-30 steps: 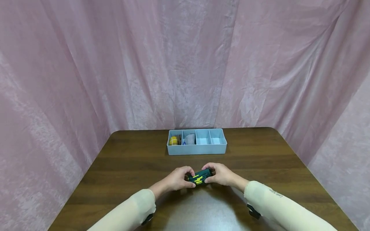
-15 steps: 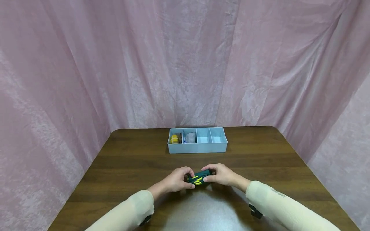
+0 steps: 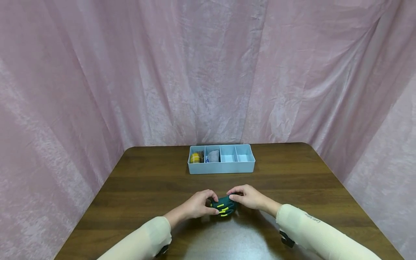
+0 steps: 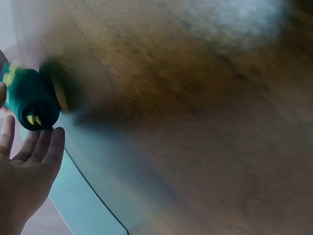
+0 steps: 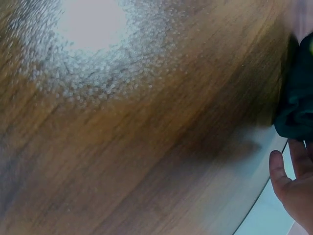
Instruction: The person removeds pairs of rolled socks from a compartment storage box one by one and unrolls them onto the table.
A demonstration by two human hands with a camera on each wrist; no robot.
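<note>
A rolled dark green sock bundle (image 3: 226, 206) with yellow stripes lies on the table between both hands. My left hand (image 3: 199, 205) grips its left end, thumb on the near side and fingers on the far side. In the left wrist view the roll's coiled end (image 4: 36, 115) faces the camera above that hand's fingers (image 4: 53, 152). My right hand (image 3: 249, 196) holds the upper right edge, its thumb and fingertips close together there. The right wrist view shows only part of the green roll (image 5: 299, 107) and of the right hand (image 5: 296, 193).
A light blue box (image 3: 221, 168) with several compartments stands at the back of the wooden table (image 3: 156, 180). Its left compartments hold a yellow checked roll (image 3: 195, 158) with something brown, and a grey roll (image 3: 213, 156). A pink curtain (image 3: 208, 72) hangs behind.
The sock bundle has turned and shifted slightly toward me, showing more of its striped side. My right thumb has moved up to its upper edge; the left hand has dropped slightly.
</note>
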